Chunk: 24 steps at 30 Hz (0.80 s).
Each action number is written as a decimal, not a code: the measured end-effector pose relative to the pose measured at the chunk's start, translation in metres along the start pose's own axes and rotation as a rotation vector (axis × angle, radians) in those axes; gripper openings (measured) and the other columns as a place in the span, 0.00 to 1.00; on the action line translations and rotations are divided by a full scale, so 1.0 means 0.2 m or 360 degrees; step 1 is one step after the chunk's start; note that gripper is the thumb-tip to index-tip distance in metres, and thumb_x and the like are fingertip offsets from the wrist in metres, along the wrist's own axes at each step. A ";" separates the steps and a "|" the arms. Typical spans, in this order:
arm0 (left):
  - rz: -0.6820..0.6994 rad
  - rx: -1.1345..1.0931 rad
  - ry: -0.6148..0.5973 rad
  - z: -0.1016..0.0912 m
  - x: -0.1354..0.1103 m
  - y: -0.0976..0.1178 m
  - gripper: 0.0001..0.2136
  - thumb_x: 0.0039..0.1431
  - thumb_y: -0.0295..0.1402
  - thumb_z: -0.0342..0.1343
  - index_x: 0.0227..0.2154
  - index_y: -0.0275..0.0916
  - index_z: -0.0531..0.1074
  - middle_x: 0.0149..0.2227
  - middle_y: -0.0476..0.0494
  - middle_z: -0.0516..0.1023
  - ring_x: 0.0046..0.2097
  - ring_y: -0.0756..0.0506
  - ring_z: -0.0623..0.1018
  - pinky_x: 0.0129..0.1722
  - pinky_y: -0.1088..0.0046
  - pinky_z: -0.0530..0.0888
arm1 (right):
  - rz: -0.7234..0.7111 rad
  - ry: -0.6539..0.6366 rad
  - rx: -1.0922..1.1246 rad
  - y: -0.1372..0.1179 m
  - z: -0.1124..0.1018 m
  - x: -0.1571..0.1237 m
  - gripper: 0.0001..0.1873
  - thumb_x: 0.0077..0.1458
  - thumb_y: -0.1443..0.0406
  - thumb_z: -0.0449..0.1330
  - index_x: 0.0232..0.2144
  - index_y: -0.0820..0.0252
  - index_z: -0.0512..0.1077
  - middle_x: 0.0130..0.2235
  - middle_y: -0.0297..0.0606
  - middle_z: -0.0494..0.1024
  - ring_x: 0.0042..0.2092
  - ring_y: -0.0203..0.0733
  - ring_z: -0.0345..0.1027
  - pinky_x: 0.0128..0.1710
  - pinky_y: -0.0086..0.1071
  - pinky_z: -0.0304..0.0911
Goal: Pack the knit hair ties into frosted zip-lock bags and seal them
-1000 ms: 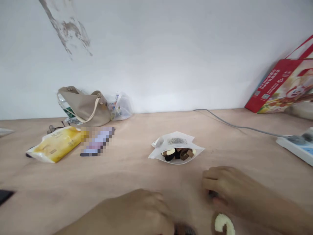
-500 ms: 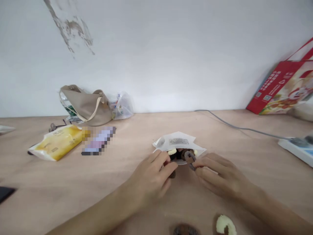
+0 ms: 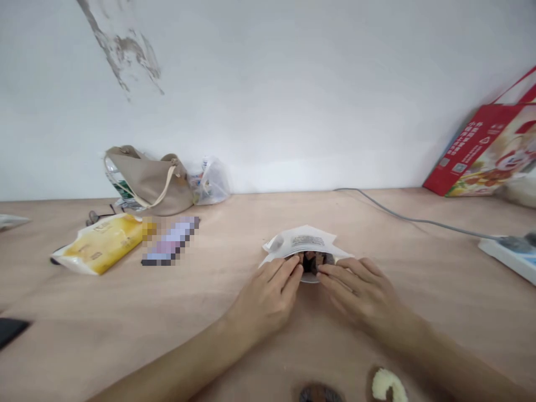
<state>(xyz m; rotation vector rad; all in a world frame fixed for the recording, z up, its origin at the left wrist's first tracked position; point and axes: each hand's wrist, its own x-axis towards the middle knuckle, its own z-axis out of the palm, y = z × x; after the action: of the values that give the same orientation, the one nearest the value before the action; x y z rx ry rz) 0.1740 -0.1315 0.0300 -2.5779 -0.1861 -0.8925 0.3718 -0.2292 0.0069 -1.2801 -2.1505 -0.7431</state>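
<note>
A white printed pouch (image 3: 305, 241) lies on the wooden table, its mouth towards me. Dark brown pieces (image 3: 312, 261) show inside the opening, partly hidden by my fingers. My left hand (image 3: 268, 298) grips the pouch's near left edge, and my right hand (image 3: 355, 290) grips its near right edge. The fingertips of both hands almost meet at the mouth. Close to me on the table lie a brown ring-shaped piece (image 3: 319, 393) and a cream-coloured ring-shaped piece (image 3: 387, 386), both cut off by the bottom of the picture.
A beige bag (image 3: 148, 184), a plastic bag (image 3: 208, 183), a yellow packet (image 3: 98, 244) and a pixelated item (image 3: 171, 241) lie to the far left. A grey cable (image 3: 412, 219) runs to a power strip (image 3: 508, 257). A red box (image 3: 481, 151) leans on the wall.
Both hands have moved forward from near me to the pouch. The brown piece held at the mouth earlier no longer shows, and the pouch's opening has narrowed under my fingers.
</note>
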 end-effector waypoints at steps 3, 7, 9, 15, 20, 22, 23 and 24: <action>-0.0024 0.0037 -0.0076 0.01 -0.01 0.01 0.11 0.62 0.26 0.47 0.43 0.28 0.72 0.47 0.33 0.76 0.43 0.40 0.75 0.40 0.64 0.72 | -0.0010 0.0044 -0.0038 0.00 -0.01 0.00 0.14 0.62 0.73 0.47 0.40 0.64 0.71 0.43 0.43 0.77 0.42 0.45 0.64 0.42 0.39 0.56; 0.0036 0.0032 0.0121 0.00 -0.01 0.00 0.08 0.58 0.20 0.50 0.38 0.30 0.73 0.39 0.36 0.78 0.36 0.43 0.74 0.35 0.66 0.68 | 0.0055 0.0108 -0.0064 0.01 -0.01 0.00 0.14 0.62 0.74 0.46 0.37 0.63 0.71 0.39 0.41 0.78 0.39 0.44 0.64 0.39 0.37 0.54; 0.0050 -0.0003 0.0198 -0.02 0.00 -0.01 0.07 0.58 0.20 0.50 0.34 0.31 0.73 0.33 0.40 0.78 0.32 0.45 0.72 0.32 0.68 0.66 | 0.0082 0.0139 -0.0062 0.00 -0.01 0.00 0.14 0.61 0.75 0.46 0.37 0.63 0.71 0.40 0.41 0.78 0.40 0.44 0.65 0.38 0.37 0.54; -0.0160 -0.0060 0.0373 -0.11 0.05 0.01 0.07 0.58 0.20 0.51 0.32 0.35 0.72 0.30 0.46 0.78 0.33 0.46 0.71 0.36 0.67 0.63 | 0.0199 0.0316 -0.0053 -0.02 -0.07 0.01 0.13 0.57 0.76 0.52 0.39 0.58 0.71 0.44 0.37 0.78 0.46 0.43 0.66 0.43 0.37 0.54; -0.0487 -0.0159 0.0296 -0.15 0.07 0.03 0.10 0.59 0.19 0.49 0.29 0.38 0.71 0.30 0.47 0.78 0.34 0.45 0.69 0.36 0.65 0.59 | 0.0423 0.0362 -0.0073 -0.04 -0.09 0.04 0.13 0.55 0.76 0.53 0.35 0.55 0.71 0.43 0.39 0.75 0.43 0.44 0.65 0.41 0.37 0.55; -0.0530 -0.0173 0.0303 -0.15 0.08 0.03 0.10 0.60 0.21 0.49 0.29 0.39 0.71 0.30 0.47 0.77 0.35 0.46 0.69 0.38 0.64 0.58 | 0.0411 0.0407 -0.0043 -0.04 -0.10 0.05 0.12 0.55 0.77 0.54 0.35 0.56 0.71 0.43 0.41 0.74 0.44 0.45 0.64 0.42 0.38 0.56; -0.0545 -0.0173 0.0304 -0.15 0.08 0.03 0.10 0.61 0.21 0.50 0.28 0.39 0.72 0.30 0.47 0.77 0.35 0.45 0.69 0.38 0.64 0.58 | 0.0412 0.0419 -0.0034 -0.04 -0.10 0.05 0.12 0.55 0.77 0.54 0.35 0.57 0.71 0.43 0.42 0.73 0.44 0.45 0.64 0.42 0.38 0.57; -0.0558 -0.0170 0.0305 -0.15 0.09 0.03 0.09 0.61 0.22 0.50 0.28 0.39 0.72 0.29 0.47 0.77 0.35 0.45 0.68 0.39 0.64 0.58 | 0.0419 0.0421 -0.0027 -0.04 -0.10 0.06 0.11 0.55 0.77 0.54 0.35 0.58 0.71 0.43 0.43 0.73 0.45 0.46 0.64 0.42 0.39 0.57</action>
<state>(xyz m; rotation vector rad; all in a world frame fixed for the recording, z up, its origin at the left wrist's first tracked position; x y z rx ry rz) 0.1719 -0.1491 0.0604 -2.5790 -0.5610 -1.2990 0.3637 -0.2394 0.0274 -1.3572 -1.7305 -0.7724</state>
